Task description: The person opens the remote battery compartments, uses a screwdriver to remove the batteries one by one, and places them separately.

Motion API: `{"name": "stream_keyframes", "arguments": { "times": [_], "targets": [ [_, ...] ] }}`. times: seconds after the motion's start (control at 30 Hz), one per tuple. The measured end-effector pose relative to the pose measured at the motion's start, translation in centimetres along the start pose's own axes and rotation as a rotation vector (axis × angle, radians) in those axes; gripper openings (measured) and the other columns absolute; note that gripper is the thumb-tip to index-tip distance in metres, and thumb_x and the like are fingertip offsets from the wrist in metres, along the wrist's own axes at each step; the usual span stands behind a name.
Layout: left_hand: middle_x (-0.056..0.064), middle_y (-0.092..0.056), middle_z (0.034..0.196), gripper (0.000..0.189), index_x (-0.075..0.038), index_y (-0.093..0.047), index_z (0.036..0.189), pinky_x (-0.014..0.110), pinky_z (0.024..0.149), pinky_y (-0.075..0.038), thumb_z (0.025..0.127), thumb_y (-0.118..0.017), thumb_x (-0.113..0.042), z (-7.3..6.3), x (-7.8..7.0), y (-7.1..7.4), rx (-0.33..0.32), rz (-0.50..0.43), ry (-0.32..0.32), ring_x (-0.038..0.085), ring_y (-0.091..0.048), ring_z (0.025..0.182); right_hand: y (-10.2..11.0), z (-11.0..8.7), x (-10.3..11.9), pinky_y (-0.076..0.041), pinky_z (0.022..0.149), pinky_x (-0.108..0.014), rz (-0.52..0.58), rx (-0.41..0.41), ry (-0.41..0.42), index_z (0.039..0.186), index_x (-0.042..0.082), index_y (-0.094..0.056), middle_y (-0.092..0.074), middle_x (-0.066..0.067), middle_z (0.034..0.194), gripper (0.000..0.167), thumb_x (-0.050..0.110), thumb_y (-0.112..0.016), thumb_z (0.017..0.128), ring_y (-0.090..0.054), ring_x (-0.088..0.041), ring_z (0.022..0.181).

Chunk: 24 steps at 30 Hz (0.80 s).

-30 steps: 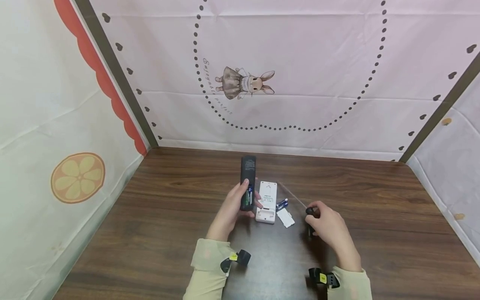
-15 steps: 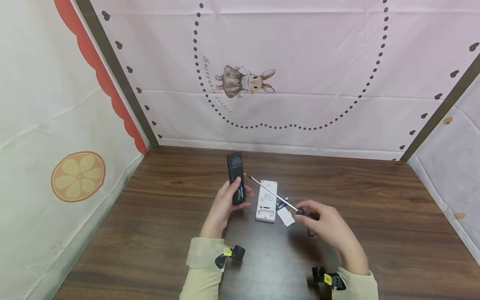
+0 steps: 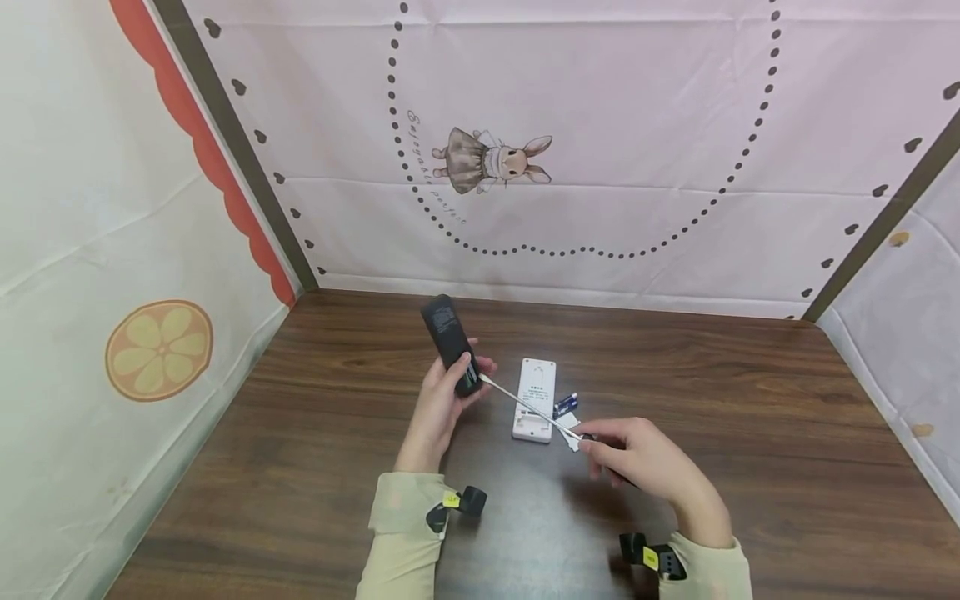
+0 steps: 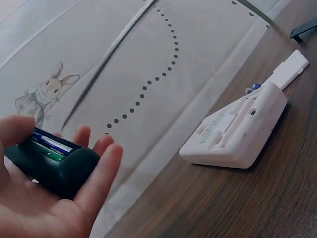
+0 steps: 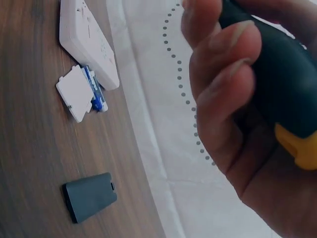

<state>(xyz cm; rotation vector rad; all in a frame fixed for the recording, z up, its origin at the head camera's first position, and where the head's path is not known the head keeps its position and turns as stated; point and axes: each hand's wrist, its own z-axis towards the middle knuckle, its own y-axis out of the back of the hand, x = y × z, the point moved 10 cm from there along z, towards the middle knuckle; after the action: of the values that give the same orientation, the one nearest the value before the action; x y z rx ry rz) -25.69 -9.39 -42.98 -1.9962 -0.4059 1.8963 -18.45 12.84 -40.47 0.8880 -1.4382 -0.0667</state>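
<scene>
My left hand (image 3: pixel 435 412) grips a black remote control (image 3: pixel 444 329), back side up and tilted to the left. Its battery compartment is uncovered, with blue and green batteries (image 4: pixel 52 145) lying inside. My right hand (image 3: pixel 652 462) holds a screwdriver (image 3: pixel 525 406), its fingers wrapped around a dark green handle (image 5: pixel 285 74) with a yellow part. The long shaft points left, and its tip is right at the compartment's edge in the head view. Between the hands, a white remote-like device (image 3: pixel 537 379) lies back up with its battery bay uncovered.
Beside the white device are blue batteries (image 5: pixel 95 89) and a white battery cover (image 5: pixel 74 93). A black battery cover (image 5: pixel 90 197) lies on the wooden table (image 3: pixel 315 467) nearer the right arm. Printed cloth (image 3: pixel 637 125) hangs behind the table.
My left hand has carried the black remote left and tilted it. My right hand has raised the screwdriver and swung its shaft leftward, bringing the tip to the remote.
</scene>
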Motion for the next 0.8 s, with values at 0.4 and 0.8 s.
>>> {"name": "stream_keyframes", "arguments": {
  "times": [0.4, 0.8],
  "targets": [
    [0.017, -0.054, 0.106, 0.042, -0.021, -0.044, 0.126, 0.040, 0.086, -0.044, 0.088, -0.055, -0.007, 0.3, -0.1, -0.3, 0.018, 0.244, -0.072, 0.025, -0.057, 0.101, -0.7, 0.2, 0.3, -0.036, 0.033, -0.029, -0.034, 0.038, -0.004, 0.107, 0.034, -0.061, -0.060, -0.003, 0.063, 0.022, 0.040, -0.052, 0.088, -0.043, -0.010, 0.037],
    [0.013, -0.048, 0.103, 0.055, -0.028, -0.034, 0.133, 0.032, 0.088, -0.043, 0.087, -0.055, -0.005, 0.1, -0.5, -1.8, 0.120, 0.402, -0.176, 0.024, -0.056, 0.099, -0.3, -0.5, 1.0, -0.030, 0.030, -0.026, 0.035, 0.064, -0.009, 0.108, 0.029, -0.061, -0.050, -0.001, 0.052, 0.020, 0.027, -0.052, 0.090, -0.036, -0.007, 0.033]
  ]
}}
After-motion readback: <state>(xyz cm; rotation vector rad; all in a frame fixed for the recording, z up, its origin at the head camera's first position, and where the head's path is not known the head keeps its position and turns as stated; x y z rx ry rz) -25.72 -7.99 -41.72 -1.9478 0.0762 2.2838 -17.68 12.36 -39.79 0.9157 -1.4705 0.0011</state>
